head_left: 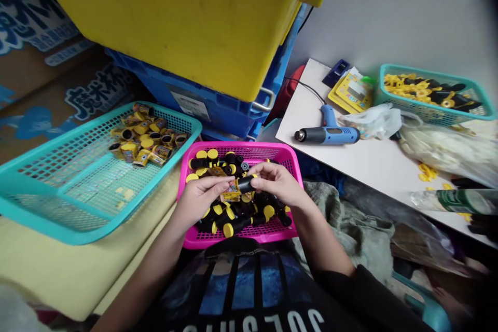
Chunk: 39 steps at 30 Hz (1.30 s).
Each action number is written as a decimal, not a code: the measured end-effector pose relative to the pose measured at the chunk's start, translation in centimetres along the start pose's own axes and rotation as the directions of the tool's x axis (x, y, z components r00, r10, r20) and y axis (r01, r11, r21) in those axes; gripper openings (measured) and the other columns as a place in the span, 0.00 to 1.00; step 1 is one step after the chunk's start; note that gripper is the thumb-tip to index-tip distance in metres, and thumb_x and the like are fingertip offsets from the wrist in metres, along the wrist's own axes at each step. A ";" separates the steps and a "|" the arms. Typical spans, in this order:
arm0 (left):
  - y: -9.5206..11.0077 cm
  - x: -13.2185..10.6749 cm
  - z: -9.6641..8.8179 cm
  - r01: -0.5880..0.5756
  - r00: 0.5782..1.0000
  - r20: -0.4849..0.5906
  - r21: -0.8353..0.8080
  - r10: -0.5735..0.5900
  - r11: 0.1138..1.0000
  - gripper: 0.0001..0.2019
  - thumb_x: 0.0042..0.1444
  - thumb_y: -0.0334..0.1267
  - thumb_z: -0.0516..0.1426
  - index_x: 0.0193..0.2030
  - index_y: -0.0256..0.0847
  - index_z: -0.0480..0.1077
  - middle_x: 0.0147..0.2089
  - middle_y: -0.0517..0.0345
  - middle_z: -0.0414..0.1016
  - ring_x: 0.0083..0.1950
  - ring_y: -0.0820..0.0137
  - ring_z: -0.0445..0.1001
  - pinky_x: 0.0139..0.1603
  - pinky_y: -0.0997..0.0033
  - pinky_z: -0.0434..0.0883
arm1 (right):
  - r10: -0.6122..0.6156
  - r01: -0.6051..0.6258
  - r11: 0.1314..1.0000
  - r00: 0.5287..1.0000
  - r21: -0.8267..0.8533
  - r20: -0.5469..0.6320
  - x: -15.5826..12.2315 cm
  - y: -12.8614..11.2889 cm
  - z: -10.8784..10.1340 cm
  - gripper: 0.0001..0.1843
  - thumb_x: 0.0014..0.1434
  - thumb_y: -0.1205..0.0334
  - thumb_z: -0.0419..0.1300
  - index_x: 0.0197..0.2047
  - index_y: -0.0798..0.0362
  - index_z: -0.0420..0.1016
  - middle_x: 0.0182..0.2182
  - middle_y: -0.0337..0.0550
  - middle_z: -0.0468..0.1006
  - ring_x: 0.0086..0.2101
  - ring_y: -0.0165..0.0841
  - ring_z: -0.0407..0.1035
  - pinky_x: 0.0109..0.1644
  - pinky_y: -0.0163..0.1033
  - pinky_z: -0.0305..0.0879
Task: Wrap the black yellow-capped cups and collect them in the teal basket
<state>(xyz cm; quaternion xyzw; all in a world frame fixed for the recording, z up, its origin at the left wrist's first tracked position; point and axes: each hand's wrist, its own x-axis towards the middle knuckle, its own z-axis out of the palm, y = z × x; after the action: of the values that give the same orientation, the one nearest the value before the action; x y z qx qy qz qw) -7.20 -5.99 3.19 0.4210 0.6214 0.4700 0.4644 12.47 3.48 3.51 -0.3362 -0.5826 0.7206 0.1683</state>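
Note:
Over the pink basket (293,166), both my hands meet on one small part. My left hand (198,197) pinches its left end, a yellow printed sleeve (232,190). My right hand (278,182) grips the other end, a black tube (245,184), between thumb and fingers. The sleeve sits at the tube's left end; how far it goes over the tube is hidden by my fingers. Below lie many black tubes with yellow caps (228,230) in the pink basket. To the left, a turquoise basket (93,231) holds a heap of printed yellow sleeves (142,137).
A blue heat gun (329,134) lies on the white table (307,93) to the right. Beyond it are a plastic bag (375,120) and a second turquoise basket (431,109) of yellow and black parts. Stacked yellow (187,21) and blue crates (187,96) rise ahead, beside cardboard boxes (35,88).

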 end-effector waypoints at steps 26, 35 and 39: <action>-0.2 -1.3 2.5 0.037 0.998 0.057 -0.262 -0.023 0.964 0.13 0.44 0.36 0.67 0.39 0.42 0.76 0.42 0.57 0.81 0.42 0.67 0.79 0.43 0.69 0.77 | -0.049 -0.026 0.867 0.989 0.498 0.137 0.7 3.9 4.1 0.42 0.50 0.36 0.64 0.56 0.58 0.61 0.41 0.46 0.69 0.35 0.21 0.67 0.39 0.26 0.68; -0.4 -1.0 3.1 -0.013 0.999 -0.034 -0.141 0.008 0.990 0.15 0.41 0.40 0.68 0.37 0.40 0.76 0.41 0.54 0.82 0.46 0.60 0.79 0.49 0.61 0.77 | -0.169 0.156 0.909 0.986 0.388 -0.001 1.5 4.9 4.8 0.41 0.51 0.33 0.60 0.55 0.60 0.65 0.46 0.47 0.69 0.40 0.20 0.66 0.46 0.24 0.64; 0.6 -1.0 2.7 -0.090 0.993 -0.076 -0.028 0.088 0.996 0.15 0.45 0.45 0.66 0.38 0.40 0.76 0.40 0.54 0.81 0.43 0.63 0.79 0.46 0.64 0.77 | -0.210 0.205 0.976 0.976 0.075 0.054 1.7 3.4 3.0 0.36 0.59 0.35 0.54 0.55 0.58 0.67 0.49 0.46 0.68 0.46 0.21 0.65 0.49 0.24 0.63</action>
<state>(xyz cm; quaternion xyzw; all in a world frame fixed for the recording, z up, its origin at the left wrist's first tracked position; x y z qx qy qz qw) -4.29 -6.36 3.59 0.4233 0.6116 0.5151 0.4261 9.70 1.48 0.10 -0.2453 -0.5942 0.7287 0.2363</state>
